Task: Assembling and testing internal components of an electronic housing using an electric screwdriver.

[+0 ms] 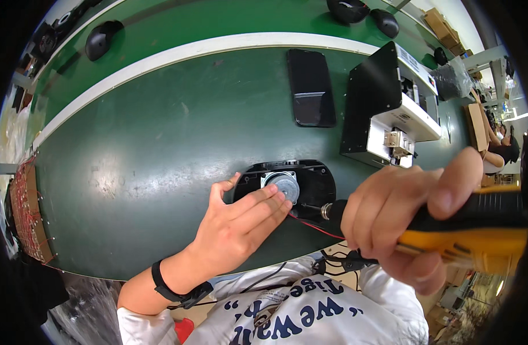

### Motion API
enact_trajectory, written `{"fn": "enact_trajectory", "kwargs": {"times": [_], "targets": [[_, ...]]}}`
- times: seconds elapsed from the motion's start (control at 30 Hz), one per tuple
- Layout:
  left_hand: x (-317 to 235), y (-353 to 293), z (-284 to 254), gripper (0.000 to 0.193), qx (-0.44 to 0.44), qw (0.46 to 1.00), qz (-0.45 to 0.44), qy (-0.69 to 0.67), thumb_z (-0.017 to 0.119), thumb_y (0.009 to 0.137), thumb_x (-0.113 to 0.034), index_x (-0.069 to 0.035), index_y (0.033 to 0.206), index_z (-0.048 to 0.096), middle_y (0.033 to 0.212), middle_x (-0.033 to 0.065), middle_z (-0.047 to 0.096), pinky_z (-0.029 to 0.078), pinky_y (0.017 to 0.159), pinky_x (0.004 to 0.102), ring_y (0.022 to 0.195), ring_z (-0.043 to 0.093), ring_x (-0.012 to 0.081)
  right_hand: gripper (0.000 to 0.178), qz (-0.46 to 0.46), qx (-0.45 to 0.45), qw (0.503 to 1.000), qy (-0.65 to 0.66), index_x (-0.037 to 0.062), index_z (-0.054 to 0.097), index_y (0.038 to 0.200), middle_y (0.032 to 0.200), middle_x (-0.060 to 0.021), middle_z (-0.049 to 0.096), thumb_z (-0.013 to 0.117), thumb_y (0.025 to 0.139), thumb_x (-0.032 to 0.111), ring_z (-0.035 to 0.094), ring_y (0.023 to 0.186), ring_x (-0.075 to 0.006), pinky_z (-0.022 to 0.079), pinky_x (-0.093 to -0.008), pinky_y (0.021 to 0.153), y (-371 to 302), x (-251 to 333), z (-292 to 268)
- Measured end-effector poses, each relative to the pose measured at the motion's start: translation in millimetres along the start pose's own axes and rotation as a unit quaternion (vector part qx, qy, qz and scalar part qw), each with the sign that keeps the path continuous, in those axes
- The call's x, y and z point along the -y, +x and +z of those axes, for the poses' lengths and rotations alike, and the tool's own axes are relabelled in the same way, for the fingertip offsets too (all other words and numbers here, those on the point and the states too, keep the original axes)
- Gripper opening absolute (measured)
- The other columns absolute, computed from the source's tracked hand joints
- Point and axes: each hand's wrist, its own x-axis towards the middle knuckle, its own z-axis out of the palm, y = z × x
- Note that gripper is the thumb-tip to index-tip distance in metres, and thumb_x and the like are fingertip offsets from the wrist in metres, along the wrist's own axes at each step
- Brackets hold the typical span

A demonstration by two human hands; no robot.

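Black housing (310, 184): a rounded black plastic shell lying flat on the dark green bench (160, 149), near the bench's front edge, right in front of the person. Everything else here I'm placing off this shell.

Speaker (282, 185): round silver driver sitting inside the shell, in its left half.

Red wire (316, 228): thin, runs from the shell's lower edge out to the right, under the tool.

Left hand (241, 221): lying flat and open, fingers together, fingertips pressing on the shell's lower left rim just beside the speaker. Not gripping anything, just pinning it down (black band on the wrist).

Right hand (399, 221): wrapped tight around the electric screwdriver (477, 227), just right of the shell, very close to the camera.

Electric screwdriver: yellow and black body, bit pointing left with the tip right at the shell's lower right part. Can't tell whether it's actually seated on a screw.

Phone (312, 87): black slab, screen dark, lying on the bench straight behind the shell.

Machine (385, 112): black and white box, behind and to the right of the shell.

Black covers (102, 38): a few domed pieces on the lighter green belt, well beyond the shell.
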Motion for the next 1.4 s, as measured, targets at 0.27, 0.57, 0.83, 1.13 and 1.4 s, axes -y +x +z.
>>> {"fn": "enact_trajectory", "kwargs": {"times": [0.27,0.57,0.83,1.13,1.4], "targets": [[1.8,2.6,2.1,0.034,-0.003,1.000,-0.015,-0.002,0.082,0.070,-0.012,-0.010,0.104,0.075,0.106,-0.0014,0.070,0.036,0.079,0.0415,0.106,0.065,0.0150,0.047,0.048,0.032,0.998,-0.009,0.0083,0.032,0.128,0.063,-0.0041,0.053,0.062,0.094,0.020,0.052,0.047,-0.0166,0.050,-0.0302,0.047,-23.7,10.7,-17.4],[3.5,-1.3,3.0,0.035,-0.014,0.999,-0.030,0.002,0.082,0.070,-0.013,-0.011,0.104,0.075,0.107,-0.0010,0.070,0.035,0.079,0.0410,0.104,0.065,0.0162,0.047,0.077,0.076,0.994,-0.018,0.0101,0.033,0.124,0.064,-0.0050,0.055,0.066,0.091,0.016,0.054,0.047,-0.0187,0.052,-0.0326,0.048,-35.6,19.2,-19.6],[1.5,1.7,3.9,0.034,-0.018,0.999,-0.026,-0.013,0.082,0.071,-0.014,-0.011,0.104,0.075,0.107,-0.0008,0.069,0.034,0.077,0.0407,0.104,0.065,0.0160,0.048,0.096,0.114,0.988,-0.040,0.0118,0.034,0.120,0.065,-0.0058,0.057,0.070,0.088,0.012,0.056,0.048,-0.0205,0.053,-0.0347,0.049,-4.4,-10.0,-6.5],[3.2,0.5,4.7,0.034,-0.029,0.999,-0.033,-0.008,0.082,0.071,-0.014,-0.011,0.104,0.075,0.106,-0.0012,0.070,0.034,0.076,0.0400,0.102,0.065,0.0152,0.050,0.109,0.162,0.979,-0.051,0.0136,0.035,0.115,0.065,-0.0067,0.059,0.075,0.085,0.007,0.058,0.048,-0.0225,0.054,-0.0371,0.049,-3.4,-7.0,-8.9],[4.3,-2.3,7.7,0.033,-0.030,0.999,-0.017,-0.004,0.078,0.073,-0.015,-0.013,0.105,0.075,0.110,-0.0033,0.068,0.035,0.074,0.0406,0.104,0.064,0.0137,0.056,0.106,0.145,0.982,-0.059,0.0138,0.039,0.112,0.071,-0.0090,0.063,0.081,0.078,0.000,0.062,0.053,-0.0251,0.056,-0.0399,0.052,-9.1,-6.0,-1.7]]}}
